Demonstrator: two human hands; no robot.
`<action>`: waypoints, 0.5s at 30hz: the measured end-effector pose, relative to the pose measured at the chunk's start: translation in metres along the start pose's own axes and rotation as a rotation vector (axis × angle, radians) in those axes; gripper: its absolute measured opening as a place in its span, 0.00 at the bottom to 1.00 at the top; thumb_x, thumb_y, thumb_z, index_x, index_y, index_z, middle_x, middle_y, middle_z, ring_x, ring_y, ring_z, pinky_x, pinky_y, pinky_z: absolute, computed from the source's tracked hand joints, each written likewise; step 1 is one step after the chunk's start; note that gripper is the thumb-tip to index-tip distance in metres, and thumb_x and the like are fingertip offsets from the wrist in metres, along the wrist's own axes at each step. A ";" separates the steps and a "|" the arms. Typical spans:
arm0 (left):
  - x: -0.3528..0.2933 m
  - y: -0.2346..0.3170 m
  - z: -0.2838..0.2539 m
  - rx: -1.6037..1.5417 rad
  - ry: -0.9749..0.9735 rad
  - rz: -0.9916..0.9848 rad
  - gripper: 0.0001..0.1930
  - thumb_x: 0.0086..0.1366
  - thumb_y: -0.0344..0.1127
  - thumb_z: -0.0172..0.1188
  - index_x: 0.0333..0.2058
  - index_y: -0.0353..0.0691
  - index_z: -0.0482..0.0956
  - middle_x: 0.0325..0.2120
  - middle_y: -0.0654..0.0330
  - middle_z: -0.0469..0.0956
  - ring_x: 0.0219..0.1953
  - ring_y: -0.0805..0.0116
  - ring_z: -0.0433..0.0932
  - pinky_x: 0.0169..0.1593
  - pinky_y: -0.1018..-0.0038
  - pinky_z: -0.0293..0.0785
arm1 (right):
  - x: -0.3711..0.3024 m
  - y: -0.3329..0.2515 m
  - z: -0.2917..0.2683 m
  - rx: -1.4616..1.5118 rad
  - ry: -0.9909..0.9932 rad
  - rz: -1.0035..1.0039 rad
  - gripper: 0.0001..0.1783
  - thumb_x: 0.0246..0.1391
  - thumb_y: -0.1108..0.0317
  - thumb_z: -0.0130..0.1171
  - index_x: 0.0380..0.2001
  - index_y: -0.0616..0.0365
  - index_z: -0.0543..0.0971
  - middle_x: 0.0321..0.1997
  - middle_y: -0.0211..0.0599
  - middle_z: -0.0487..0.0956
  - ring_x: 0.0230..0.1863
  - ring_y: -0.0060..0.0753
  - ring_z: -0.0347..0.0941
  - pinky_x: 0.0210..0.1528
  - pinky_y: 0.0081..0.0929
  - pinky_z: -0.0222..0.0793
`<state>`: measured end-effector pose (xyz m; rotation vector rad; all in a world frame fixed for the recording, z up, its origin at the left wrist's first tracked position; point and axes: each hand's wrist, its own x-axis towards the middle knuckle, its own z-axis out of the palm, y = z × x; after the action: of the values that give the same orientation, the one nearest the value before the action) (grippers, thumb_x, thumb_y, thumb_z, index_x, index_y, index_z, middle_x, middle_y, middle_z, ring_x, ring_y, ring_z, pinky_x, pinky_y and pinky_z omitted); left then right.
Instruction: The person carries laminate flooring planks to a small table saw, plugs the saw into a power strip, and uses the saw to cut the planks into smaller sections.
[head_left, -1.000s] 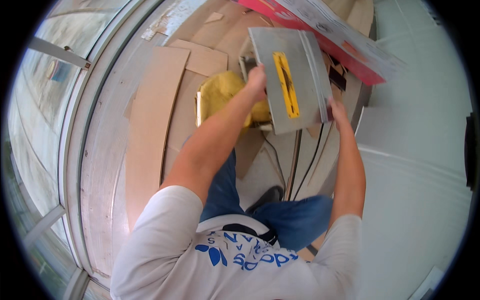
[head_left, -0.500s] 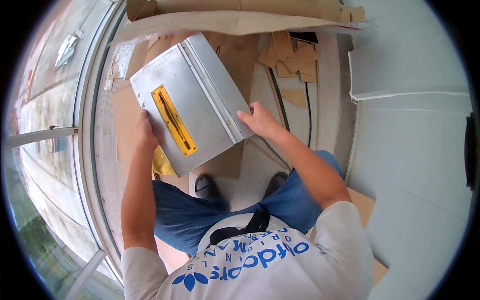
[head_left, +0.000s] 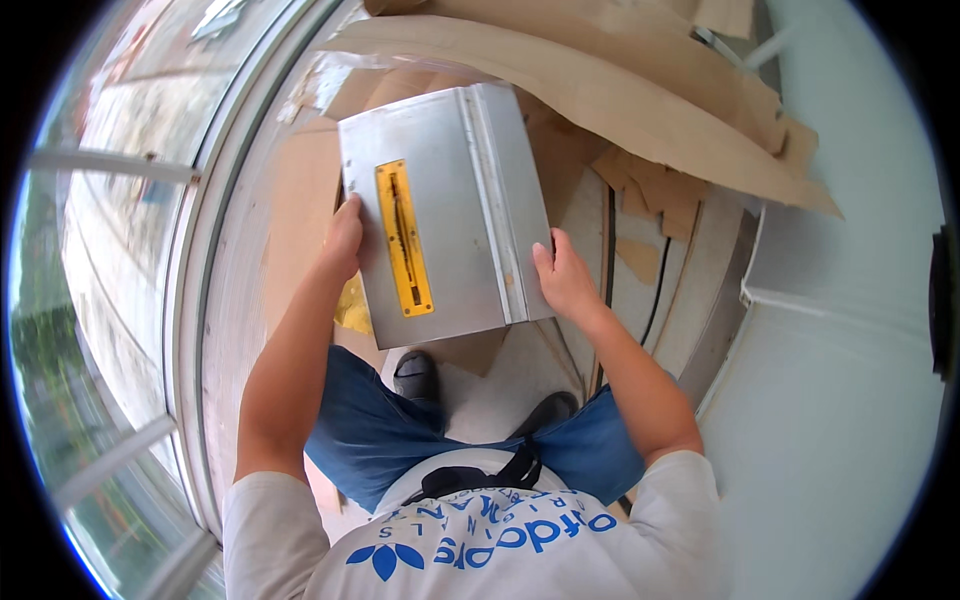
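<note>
Between my hands is a table saw (head_left: 440, 240), seen from above as a silvery metal top, slightly turned. A yellow slotted insert (head_left: 404, 260) with screws sits in its left half, and a long groove runs down its right side. My left hand (head_left: 345, 238) grips the left edge, its fingers mostly hidden beneath. On the right edge, near the front corner, my right hand (head_left: 568, 280) is closed with the thumb along the side. The saw's underside is hidden from view.
Large cardboard sheets (head_left: 600, 95) stretch across the far side. Cardboard scraps (head_left: 655, 190) lie on the floor to the right, beside a black cable (head_left: 656, 298). Something yellow (head_left: 353, 306) shows under the saw's left side. A glazed frame (head_left: 190, 300) runs along the left, a pale wall (head_left: 820, 400) along the right.
The table saw has turned clockwise, so its edges stand more upright in view. Both hands stay on its sides. The whole view has shifted and tilted as well.
</note>
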<state>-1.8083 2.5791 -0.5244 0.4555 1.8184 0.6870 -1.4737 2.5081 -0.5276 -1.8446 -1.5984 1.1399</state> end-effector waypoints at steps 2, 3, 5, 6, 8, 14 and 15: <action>-0.016 0.010 -0.009 0.213 -0.035 0.100 0.32 0.70 0.54 0.41 0.61 0.31 0.60 0.58 0.49 0.66 0.60 0.59 0.65 0.60 0.66 0.62 | 0.011 -0.006 0.002 -0.007 0.019 -0.097 0.26 0.62 0.61 0.47 0.57 0.69 0.63 0.56 0.60 0.68 0.56 0.57 0.66 0.58 0.41 0.63; -0.025 0.014 -0.015 0.282 -0.099 0.222 0.29 0.70 0.49 0.45 0.59 0.31 0.63 0.57 0.48 0.67 0.58 0.60 0.66 0.58 0.67 0.64 | 0.015 -0.005 0.006 -0.043 0.095 -0.186 0.25 0.62 0.62 0.47 0.57 0.68 0.62 0.58 0.60 0.66 0.58 0.57 0.64 0.59 0.41 0.62; -0.049 0.016 -0.021 0.239 -0.083 0.373 0.26 0.70 0.46 0.46 0.58 0.32 0.65 0.57 0.49 0.67 0.57 0.61 0.67 0.58 0.67 0.64 | 0.029 -0.011 0.008 -0.123 0.197 -0.350 0.25 0.61 0.64 0.49 0.57 0.67 0.63 0.61 0.59 0.62 0.61 0.57 0.61 0.61 0.42 0.60; -0.063 0.016 -0.026 0.222 -0.073 0.447 0.24 0.70 0.45 0.47 0.57 0.33 0.67 0.57 0.49 0.67 0.57 0.61 0.67 0.57 0.67 0.64 | 0.037 -0.015 0.008 -0.166 0.225 -0.421 0.25 0.60 0.65 0.49 0.58 0.67 0.63 0.62 0.59 0.60 0.61 0.57 0.60 0.62 0.43 0.58; -0.090 0.017 -0.040 0.280 -0.053 0.558 0.22 0.68 0.40 0.51 0.57 0.36 0.68 0.55 0.51 0.68 0.56 0.61 0.68 0.57 0.67 0.64 | 0.055 -0.024 0.002 -0.255 0.328 -0.510 0.25 0.60 0.66 0.49 0.58 0.65 0.63 0.63 0.58 0.59 0.62 0.57 0.59 0.63 0.45 0.56; -0.207 0.018 -0.073 0.415 -0.004 0.665 0.21 0.66 0.35 0.53 0.57 0.38 0.67 0.50 0.53 0.72 0.54 0.61 0.69 0.56 0.68 0.64 | 0.173 -0.049 -0.038 -0.721 0.556 -0.752 0.22 0.58 0.71 0.49 0.57 0.57 0.68 0.59 0.45 0.70 0.57 0.53 0.67 0.59 0.45 0.62; -0.222 0.017 -0.076 0.422 0.019 0.658 0.20 0.66 0.34 0.53 0.56 0.38 0.68 0.49 0.53 0.72 0.54 0.61 0.69 0.56 0.68 0.64 | 0.206 -0.032 -0.043 -0.769 0.390 -0.709 0.22 0.59 0.71 0.48 0.57 0.55 0.68 0.58 0.45 0.71 0.55 0.52 0.69 0.56 0.45 0.65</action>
<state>-1.8045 2.4394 -0.3350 1.3692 1.8306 0.7357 -1.4597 2.7207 -0.5390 -1.4860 -2.3173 -0.1663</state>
